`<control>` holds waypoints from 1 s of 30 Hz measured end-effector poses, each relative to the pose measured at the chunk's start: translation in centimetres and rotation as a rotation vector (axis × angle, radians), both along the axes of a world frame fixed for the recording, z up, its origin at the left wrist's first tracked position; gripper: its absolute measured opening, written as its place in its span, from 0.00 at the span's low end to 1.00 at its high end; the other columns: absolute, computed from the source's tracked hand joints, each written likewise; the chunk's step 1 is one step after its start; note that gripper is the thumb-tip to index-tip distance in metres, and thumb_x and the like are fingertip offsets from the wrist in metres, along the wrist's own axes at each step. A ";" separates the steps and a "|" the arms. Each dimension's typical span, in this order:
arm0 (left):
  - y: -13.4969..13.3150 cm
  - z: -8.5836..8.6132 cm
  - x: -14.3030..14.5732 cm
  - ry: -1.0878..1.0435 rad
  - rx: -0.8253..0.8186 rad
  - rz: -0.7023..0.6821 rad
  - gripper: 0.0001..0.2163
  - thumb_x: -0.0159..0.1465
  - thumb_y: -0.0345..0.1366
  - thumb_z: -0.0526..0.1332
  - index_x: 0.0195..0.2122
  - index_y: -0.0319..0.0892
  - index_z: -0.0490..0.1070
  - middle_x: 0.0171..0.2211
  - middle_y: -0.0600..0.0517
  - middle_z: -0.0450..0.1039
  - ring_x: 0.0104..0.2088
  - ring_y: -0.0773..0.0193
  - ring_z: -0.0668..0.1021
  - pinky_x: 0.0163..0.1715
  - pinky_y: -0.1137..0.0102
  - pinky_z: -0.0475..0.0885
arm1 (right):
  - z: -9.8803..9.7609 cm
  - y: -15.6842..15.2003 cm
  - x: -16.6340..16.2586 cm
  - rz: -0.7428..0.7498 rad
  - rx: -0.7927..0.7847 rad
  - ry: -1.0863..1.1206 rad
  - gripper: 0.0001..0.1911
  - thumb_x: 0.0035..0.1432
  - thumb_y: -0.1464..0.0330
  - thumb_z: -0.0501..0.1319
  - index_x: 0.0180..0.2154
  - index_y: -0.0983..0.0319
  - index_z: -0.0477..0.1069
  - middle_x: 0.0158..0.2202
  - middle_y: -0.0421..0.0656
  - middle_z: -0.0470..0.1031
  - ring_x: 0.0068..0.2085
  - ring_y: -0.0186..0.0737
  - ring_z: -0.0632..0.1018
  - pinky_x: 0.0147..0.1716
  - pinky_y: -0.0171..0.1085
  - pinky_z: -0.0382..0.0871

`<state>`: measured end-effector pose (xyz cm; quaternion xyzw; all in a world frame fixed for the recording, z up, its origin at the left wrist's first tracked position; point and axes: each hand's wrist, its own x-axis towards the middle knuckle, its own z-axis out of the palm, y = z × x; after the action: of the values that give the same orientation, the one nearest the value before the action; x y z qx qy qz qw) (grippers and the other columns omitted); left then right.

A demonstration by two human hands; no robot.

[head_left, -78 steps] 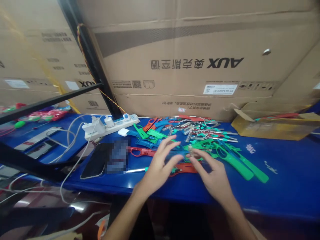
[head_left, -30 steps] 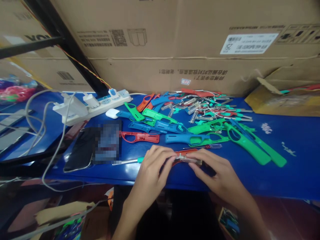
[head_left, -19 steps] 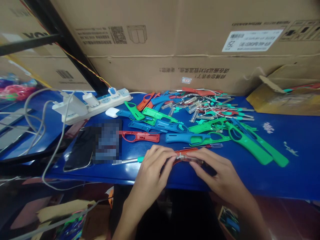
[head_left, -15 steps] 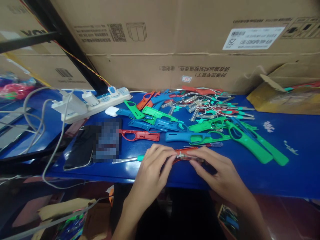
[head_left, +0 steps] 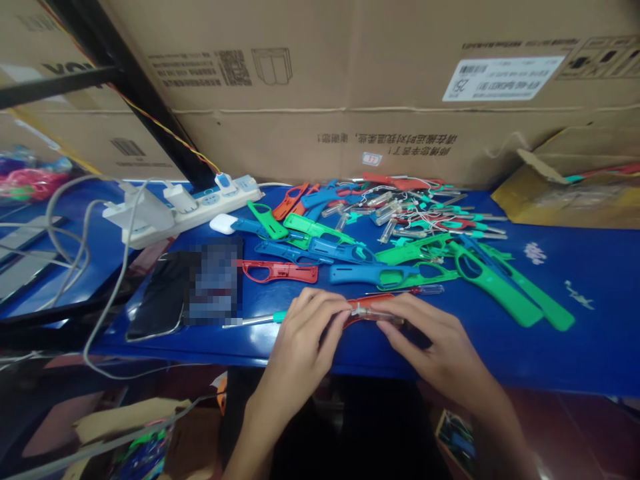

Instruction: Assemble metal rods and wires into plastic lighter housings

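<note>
Both of my hands are closed around one lighter assembly at the table's front edge. Its metal tube [head_left: 255, 320] with a teal collar sticks out to the left, past my left hand [head_left: 305, 337]. My right hand [head_left: 433, 333] pinches the clear fuel tank [head_left: 376, 315] between thumb and fingers. An orange lighter casing half [head_left: 373, 303] shows just behind and under the tank; whether it is held or lies on the table is hard to tell. Just beyond my fingers lies a screwdriver [head_left: 427, 290] with a clear reddish handle.
Casing halves, including a blue one [head_left: 360, 274], a red one [head_left: 280, 272] and a green one [head_left: 505, 290], lie beyond my hands. Behind them is a heap of tanks with tubes [head_left: 390, 213]. A phone [head_left: 157, 297] and a power strip [head_left: 190, 217] are left; an open carton [head_left: 560, 200] stands right.
The whole view shifts very slightly. My hands keep the same grip on the lighter assembly, and nothing on the table has visibly moved.
</note>
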<state>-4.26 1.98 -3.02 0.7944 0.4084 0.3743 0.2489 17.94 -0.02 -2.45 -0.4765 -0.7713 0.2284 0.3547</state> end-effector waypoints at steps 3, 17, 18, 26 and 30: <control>0.0 0.0 0.0 0.004 0.006 -0.003 0.06 0.73 0.29 0.58 0.47 0.44 0.74 0.45 0.50 0.77 0.47 0.60 0.75 0.51 0.62 0.69 | 0.1 0.0 0.0 0.008 -0.007 0.000 0.12 0.70 0.70 0.60 0.52 0.52 0.75 0.48 0.37 0.80 0.48 0.33 0.79 0.50 0.33 0.73; -0.1 -0.1 0.0 -0.006 0.010 -0.005 0.07 0.73 0.29 0.58 0.48 0.44 0.74 0.45 0.49 0.78 0.47 0.59 0.75 0.50 0.60 0.70 | 0.1 0.1 0.0 0.032 0.012 -0.025 0.13 0.71 0.69 0.58 0.54 0.54 0.75 0.48 0.40 0.79 0.47 0.36 0.80 0.49 0.35 0.75; -0.1 -0.1 0.0 -0.011 0.014 -0.006 0.07 0.73 0.28 0.58 0.48 0.43 0.74 0.45 0.49 0.78 0.47 0.59 0.75 0.50 0.61 0.70 | 0.0 0.1 0.1 0.036 0.023 -0.028 0.13 0.71 0.70 0.58 0.54 0.55 0.75 0.48 0.40 0.79 0.48 0.36 0.80 0.49 0.35 0.75; 0.0 -0.2 -0.1 -0.016 0.026 -0.019 0.07 0.73 0.27 0.59 0.48 0.43 0.74 0.44 0.49 0.78 0.46 0.60 0.74 0.50 0.61 0.71 | -0.1 0.3 0.2 0.070 0.042 -0.039 0.16 0.72 0.70 0.56 0.56 0.53 0.75 0.49 0.41 0.79 0.48 0.36 0.80 0.49 0.36 0.76; 0.0 -0.2 -0.1 -0.010 0.037 -0.015 0.07 0.73 0.28 0.59 0.48 0.43 0.74 0.43 0.49 0.78 0.46 0.59 0.74 0.49 0.60 0.71 | -0.1 0.4 0.0 0.068 0.030 -0.033 0.16 0.73 0.70 0.56 0.56 0.53 0.75 0.49 0.42 0.79 0.49 0.37 0.80 0.48 0.37 0.76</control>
<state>-4.37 2.01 -3.20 0.8001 0.3944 0.3838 0.2386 17.99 0.37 -2.52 -0.4482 -0.7962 0.2209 0.3412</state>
